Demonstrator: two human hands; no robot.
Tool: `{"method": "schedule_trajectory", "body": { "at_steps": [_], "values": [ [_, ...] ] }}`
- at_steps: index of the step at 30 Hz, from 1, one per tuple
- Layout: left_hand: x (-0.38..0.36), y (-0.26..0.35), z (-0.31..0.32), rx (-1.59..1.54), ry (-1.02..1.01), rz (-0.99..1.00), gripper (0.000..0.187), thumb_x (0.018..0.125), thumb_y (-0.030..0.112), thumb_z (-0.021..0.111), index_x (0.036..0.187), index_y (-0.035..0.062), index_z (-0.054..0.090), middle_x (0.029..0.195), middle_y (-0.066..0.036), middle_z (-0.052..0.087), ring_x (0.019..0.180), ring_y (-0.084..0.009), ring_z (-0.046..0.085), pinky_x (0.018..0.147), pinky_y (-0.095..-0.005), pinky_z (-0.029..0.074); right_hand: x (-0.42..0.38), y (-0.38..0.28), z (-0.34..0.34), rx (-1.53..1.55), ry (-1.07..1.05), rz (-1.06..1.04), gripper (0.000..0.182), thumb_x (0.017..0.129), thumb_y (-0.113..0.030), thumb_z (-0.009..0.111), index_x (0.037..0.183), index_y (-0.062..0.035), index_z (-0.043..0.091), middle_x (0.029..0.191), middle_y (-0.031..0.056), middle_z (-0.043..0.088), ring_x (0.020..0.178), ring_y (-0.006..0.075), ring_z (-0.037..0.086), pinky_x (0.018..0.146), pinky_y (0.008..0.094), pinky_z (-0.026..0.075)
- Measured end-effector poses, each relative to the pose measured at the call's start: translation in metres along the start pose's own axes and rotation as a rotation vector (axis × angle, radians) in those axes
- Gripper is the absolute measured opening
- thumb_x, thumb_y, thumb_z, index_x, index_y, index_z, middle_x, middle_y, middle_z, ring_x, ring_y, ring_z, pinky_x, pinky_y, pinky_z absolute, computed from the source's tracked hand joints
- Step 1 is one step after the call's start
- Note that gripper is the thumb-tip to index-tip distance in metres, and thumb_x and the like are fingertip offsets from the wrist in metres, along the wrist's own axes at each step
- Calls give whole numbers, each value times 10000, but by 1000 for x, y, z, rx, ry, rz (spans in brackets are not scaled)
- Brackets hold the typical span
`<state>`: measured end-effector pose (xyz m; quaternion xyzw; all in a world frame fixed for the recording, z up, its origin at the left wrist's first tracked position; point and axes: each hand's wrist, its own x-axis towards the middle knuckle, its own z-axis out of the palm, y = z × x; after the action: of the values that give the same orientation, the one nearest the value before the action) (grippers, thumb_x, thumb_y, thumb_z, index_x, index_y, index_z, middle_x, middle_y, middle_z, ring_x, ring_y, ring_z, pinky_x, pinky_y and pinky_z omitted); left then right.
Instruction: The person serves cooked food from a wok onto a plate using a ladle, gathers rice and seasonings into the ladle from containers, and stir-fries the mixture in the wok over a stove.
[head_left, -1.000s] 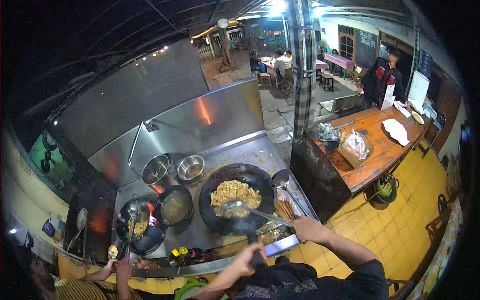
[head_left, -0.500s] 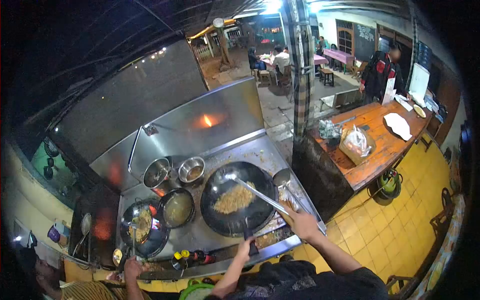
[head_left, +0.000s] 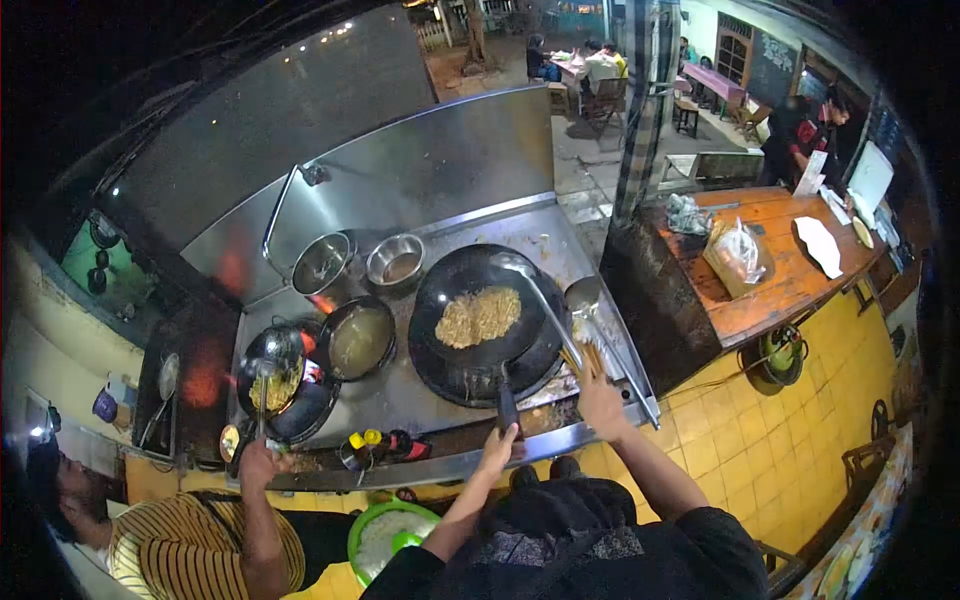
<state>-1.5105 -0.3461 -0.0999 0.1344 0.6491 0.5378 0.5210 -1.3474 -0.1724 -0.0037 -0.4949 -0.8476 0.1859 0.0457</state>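
Closed around the dark handle (head_left: 508, 405) of a large black wok is my left hand (head_left: 494, 452). Brown fried food, which looks like rice, forms a patch (head_left: 478, 318) in the wok (head_left: 440, 278). My right hand (head_left: 601, 404) is wrapped round the handle of a long metal wok spatula (head_left: 545, 305); its head is at the wok's far right side, apart from the food. Beside the wok on the right lies a metal ladle (head_left: 583, 293), its long handle passing just right of my right hand. My fingers partly hide the spatula's grip.
Left of the wok stand a pan of cloudy liquid (head_left: 358, 338) and two metal bowls, one of them shallow (head_left: 396, 260). A co-worker's hand (head_left: 262, 465) works a utensil in a smaller wok (head_left: 300, 405). Bottles (head_left: 405, 445) stand at the stove's front; a wooden counter (head_left: 700, 285) is to the right.
The view has shifted. The spatula head has moved from the food to the wok's far right side. The wok now looks tilted, and the food forms a more compact patch. The flame glow is gone.
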Motion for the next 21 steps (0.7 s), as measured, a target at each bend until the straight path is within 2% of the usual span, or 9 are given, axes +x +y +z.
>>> {"method": "schedule_trajectory", "body": {
  "at_steps": [4,6,9,12,14,17,19,20,21],
  "values": [
    [-33,-6,3,173,70,-3,392,893,341,629,1100,27,517,905,-79,605,719,-154,622,584,-299,526,6,-15,63,365,79,-323,536,862,-120,511,1370,0,388,858,276,632,815,400,658,650,477,524],
    [-46,-20,-2,197,30,-53,386,886,325,641,1098,27,517,911,-82,609,741,-156,625,599,-299,529,12,-31,38,1073,-512,167,418,899,-165,602,1281,-42,486,678,90,565,508,160,563,407,332,424],
    [-48,-38,-8,204,-56,-154,354,884,297,646,1070,17,532,924,-87,617,772,-164,630,619,-299,533,-3,-33,18,1586,-720,363,174,927,-182,576,1048,-70,519,699,57,551,440,104,439,375,266,370],
    [-63,-33,-6,247,-134,-186,332,887,287,643,1063,25,540,921,-82,617,764,-160,629,621,-295,529,-25,-32,4,1699,-697,416,168,954,-238,523,976,-72,501,701,70,570,449,122,482,379,275,392],
    [-72,-29,1,231,-98,-212,280,902,235,618,1065,18,551,900,-78,635,690,-140,627,556,-280,492,-17,-12,29,1487,-810,360,231,971,-269,467,969,-42,507,697,81,581,481,147,538,397,291,416],
    [-73,-35,24,158,-136,-223,259,951,264,512,1050,32,573,891,-59,633,678,-145,616,566,-280,502,-15,13,36,988,-373,-484,266,948,-270,444,990,-14,502,599,39,533,456,168,514,411,317,410],
    [-65,-40,45,49,-153,-175,364,966,394,454,1034,53,562,877,-63,625,658,-166,606,558,-302,513,-27,24,38,1000,-375,-403,311,938,-282,470,1053,5,504,623,30,544,475,165,525,422,309,420],
    [-70,-23,65,-21,-156,-164,405,969,445,439,1038,59,540,847,-64,613,648,-169,595,545,-314,506,-42,17,14,1162,-530,-31,337,935,-294,483,1087,6,508,665,38,560,497,161,533,431,299,429],
    [-79,2,93,-138,-80,-119,464,963,492,412,1077,61,540,902,-78,617,707,-189,610,588,-341,518,-58,21,33,1182,-355,-193,383,945,-333,486,1151,-10,489,700,50,562,528,148,542,437,284,436]
  ]
}}
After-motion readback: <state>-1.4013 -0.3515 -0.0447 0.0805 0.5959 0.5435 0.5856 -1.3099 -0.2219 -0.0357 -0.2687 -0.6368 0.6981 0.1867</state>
